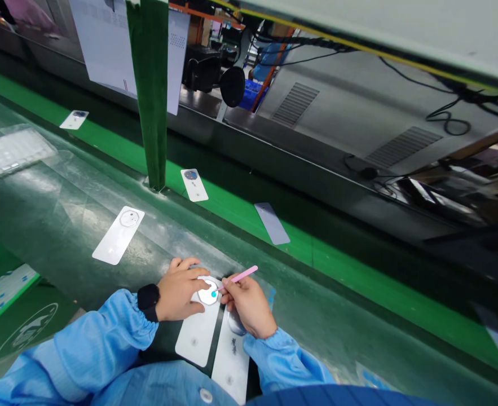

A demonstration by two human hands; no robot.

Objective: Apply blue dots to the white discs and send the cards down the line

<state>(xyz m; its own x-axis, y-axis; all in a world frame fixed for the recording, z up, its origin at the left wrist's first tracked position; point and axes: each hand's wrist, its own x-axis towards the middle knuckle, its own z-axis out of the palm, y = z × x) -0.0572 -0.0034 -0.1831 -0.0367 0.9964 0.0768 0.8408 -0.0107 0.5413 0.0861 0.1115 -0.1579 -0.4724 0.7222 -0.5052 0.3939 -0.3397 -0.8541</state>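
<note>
My left hand [181, 290] rests on the top end of a white phone back cover [198, 332], fingers curled around its round camera ring, pinning it to the green bench. My right hand [246, 304] is closed on a pink stick tool [242, 275], whose tip touches a small teal dot on the ring. A second white cover [230, 361] lies just right of the first, partly under my right hand. Both arms wear light blue sleeves, and a black watch [148, 299] sits on the left wrist.
Another white cover [118, 235] lies to the upper left. On the green belt strip are covers [194, 184], [74, 119] and a grey one [272, 223]. A green post [150, 96] stands behind. A clear tray [14, 149] sits far left.
</note>
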